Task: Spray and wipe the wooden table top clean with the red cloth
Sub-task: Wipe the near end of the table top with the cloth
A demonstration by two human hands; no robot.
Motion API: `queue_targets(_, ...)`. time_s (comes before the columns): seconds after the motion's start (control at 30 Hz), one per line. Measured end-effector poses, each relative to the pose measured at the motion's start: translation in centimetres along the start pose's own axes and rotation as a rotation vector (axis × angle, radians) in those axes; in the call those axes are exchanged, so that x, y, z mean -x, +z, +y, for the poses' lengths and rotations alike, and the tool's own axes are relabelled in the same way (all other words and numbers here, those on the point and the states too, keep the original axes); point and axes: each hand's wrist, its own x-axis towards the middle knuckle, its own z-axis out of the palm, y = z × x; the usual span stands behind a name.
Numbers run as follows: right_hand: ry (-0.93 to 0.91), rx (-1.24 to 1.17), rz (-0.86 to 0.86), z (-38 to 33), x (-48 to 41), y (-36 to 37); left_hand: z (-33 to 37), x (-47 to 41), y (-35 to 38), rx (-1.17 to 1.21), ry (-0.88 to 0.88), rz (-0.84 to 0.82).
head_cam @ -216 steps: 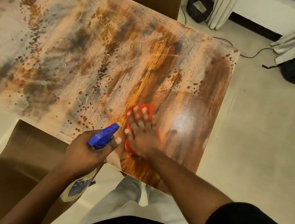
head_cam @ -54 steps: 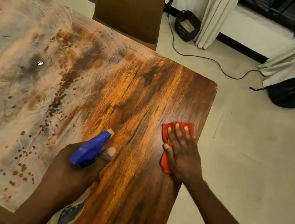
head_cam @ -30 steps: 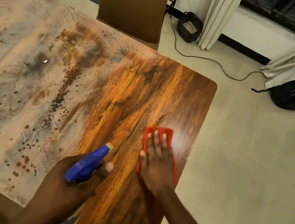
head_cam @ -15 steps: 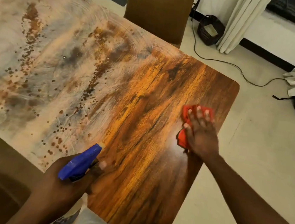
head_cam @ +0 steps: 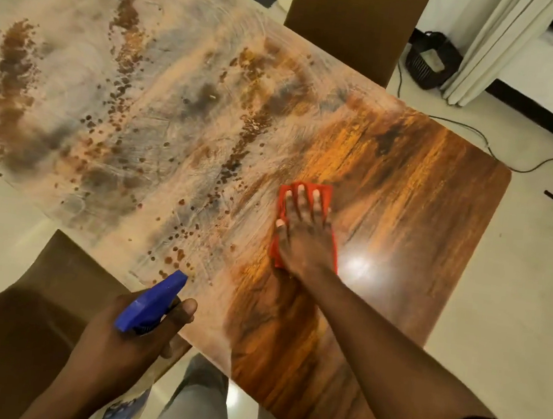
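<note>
The right hand (head_cam: 303, 236) lies flat, fingers spread, pressing the red cloth (head_cam: 326, 194) down onto the wooden table top (head_cam: 424, 198). It pins the cloth under the palm; nothing is gripped. The cloth sits right on the border between the gleaming, clean-looking end of the table at the right and the hazy, streaked stretch to the left, dotted with brown specks (head_cam: 232, 163). This reads as the wiping step, with roughly the right third done by the look of it and much more left to cover.

The folded cloth runs long along the forearm's line, its far short edge pointing away from the person toward the chair back (head_cam: 355, 22) across the table.

The left hand (head_cam: 129, 340) is curled around the neck of the spray bottle (head_cam: 151, 302), held near the table's near edge, blue nozzle aimed up and right, over the dirty patch.

The next move probably calls for pushing the cloth left into that film, with firm, overlapping strokes, and perhaps a fresh squirt first.
</note>
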Motion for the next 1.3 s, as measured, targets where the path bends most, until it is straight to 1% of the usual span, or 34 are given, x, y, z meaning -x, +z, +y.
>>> queue_targets(0.13,-0.218,0.020,-0.064,-8.2,4.8,4.6,-1.7,-0.6,-3.9,-0.007,-0.009,0.045)
queue_targets(0.23,-0.338,0.053,-0.019,-11.4,11.4,8.3,-3.4,-1.3,-6.7,-0.017,-0.010,0.074)
queue_targets(0.3,-0.373,0.094,0.009,-11.1,16.2,10.1,-4.4,-1.9,-8.2,-0.056,-0.001,0.076)
queue_targets(0.4,-0.369,0.157,-0.023,-7.1,21.8,10.6,-5.4,-2.6,-9.4,-0.086,0.011,0.061)
queue_targets(0.47,-0.308,0.176,-0.048,-3.8,23.7,9.7,-6.0,-3.0,-10.1,-0.082,0.012,0.055)
queue_targets(0.53,-0.177,0.179,-0.079,-0.8,24.1,8.3,-6.4,-3.2,-10.5,-0.047,0.001,0.056)
queue_targets(0.67,0.117,0.171,-0.078,3.0,19.5,5.6,-7.3,-3.4,-11.2,-0.005,-0.041,0.045)
queue_targets(0.77,0.390,0.022,0.044,1.7,12.6,3.5,-8.0,-3.5,-12.0,-0.010,-0.058,0.039)
queue_targets(0.8,0.447,-0.027,0.078,0.5,10.1,3.0,-8.2,-3.4,-12.3,-0.012,-0.064,0.043)
queue_targets(0.87,0.469,-0.095,0.116,-2.5,5.6,2.6,-8.5,-3.2,-12.8,-0.006,-0.083,0.062)
queue_targets(0.97,0.366,-0.074,0.084,-8.6,0.5,3.1,-8.9,-2.8,-13.7,-0.018,-0.088,0.065)
queue_targets(1.07,0.154,-0.065,0.015,-16.2,-1.9,4.6,-9.1,-2.6,-14.3,-0.005,-0.120,0.084)
queue_targets(1.2,-0.191,0.004,-0.077,-24.4,-0.6,7.9,-8.9,-2.5,-14.7,0.004,-0.098,0.088)
queue_targets(1.3,-0.379,0.032,-0.121,-26.8,2.4,10.2,-8.5,-2.7,-14.5,-0.022,-0.033,0.087)
